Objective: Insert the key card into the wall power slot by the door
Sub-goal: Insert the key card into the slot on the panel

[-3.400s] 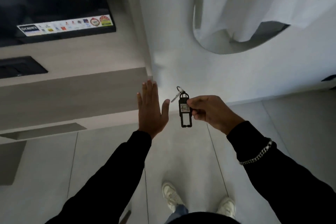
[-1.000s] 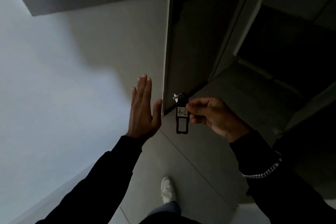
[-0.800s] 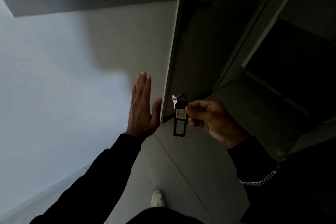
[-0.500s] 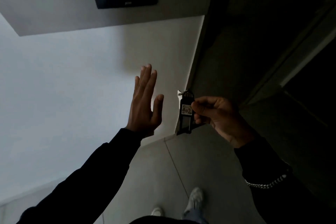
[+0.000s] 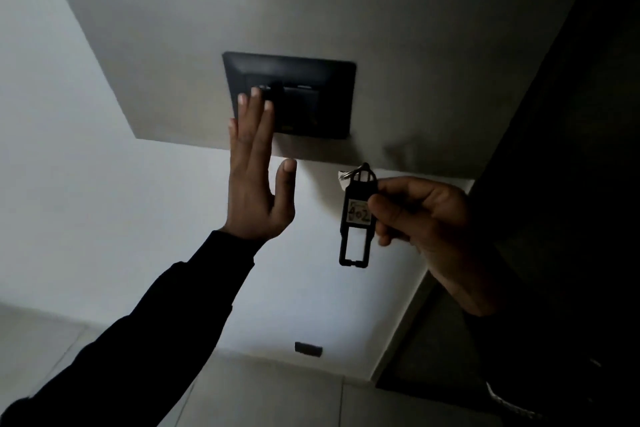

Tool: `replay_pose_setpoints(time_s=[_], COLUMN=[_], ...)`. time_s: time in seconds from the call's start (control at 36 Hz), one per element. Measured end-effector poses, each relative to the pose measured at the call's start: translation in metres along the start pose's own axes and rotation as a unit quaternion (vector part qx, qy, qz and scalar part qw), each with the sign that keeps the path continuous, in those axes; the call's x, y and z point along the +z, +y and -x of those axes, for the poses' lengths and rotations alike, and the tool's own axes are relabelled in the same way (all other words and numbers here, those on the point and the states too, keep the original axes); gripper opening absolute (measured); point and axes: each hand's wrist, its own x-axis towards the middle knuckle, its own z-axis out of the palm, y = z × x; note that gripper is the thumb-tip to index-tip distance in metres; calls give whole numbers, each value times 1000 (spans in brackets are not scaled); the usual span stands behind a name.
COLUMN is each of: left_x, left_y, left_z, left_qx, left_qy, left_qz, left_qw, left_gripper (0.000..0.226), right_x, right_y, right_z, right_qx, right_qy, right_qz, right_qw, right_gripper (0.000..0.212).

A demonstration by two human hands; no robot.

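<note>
The black wall power slot [image 5: 304, 94] sits on a grey panel [image 5: 415, 62] of the white wall, its card slit along its top. My left hand [image 5: 258, 177] is raised flat with fingers straight, and the fingertips overlap the slot's left side. My right hand [image 5: 419, 222] pinches a black key card tag [image 5: 356, 218] with a white label reading 402 and a metal ring at its top. The tag hangs upright below and to the right of the slot, apart from it.
A dark door [image 5: 571, 149] and its frame fill the right side. A small dark plate [image 5: 308, 348] sits low on the wall near the grey tiled floor [image 5: 277, 392]. The room is dim.
The view has swung up from the floor to the wall, bringing the power slot to the centre. My left hand rose to the slot; my right hand kept the tag and lifted closer.
</note>
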Motion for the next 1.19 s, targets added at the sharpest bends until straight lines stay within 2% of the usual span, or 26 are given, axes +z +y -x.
replay_pose_setpoints(time_s=[0.22, 0.36, 0.44, 0.61, 0.81, 1.19], left_x=[-23, -29, -28, -26, -24, -23], left_y=[-26, -51, -62, -75, -78, -83], left_z=[-88, -126, -131, -132, -132, -132], left_qx=[70, 145, 164, 168, 181, 190], left_qy=[33, 44, 83, 123, 130, 136], left_qz=[-110, -177, -226, -226, -224, -218], left_qw=[991, 972, 957, 952, 949, 948], left_gripper=[62, 59, 59, 59, 58, 57], right_x=[11, 27, 40, 51, 62, 67], right_y=[-59, -87, -95, -96, -96, -74], right_z=[-73, -107, -121, -134, -134, -136], right_qx=[-98, -160, -183, -221, -256, -255], right_qy=[-50, -16, 14, 50, 97, 132], right_qz=[18, 27, 65, 147, 159, 191], right_qw=[994, 987, 981, 963, 948, 939], right_gripper=[15, 7, 19, 22, 15, 13])
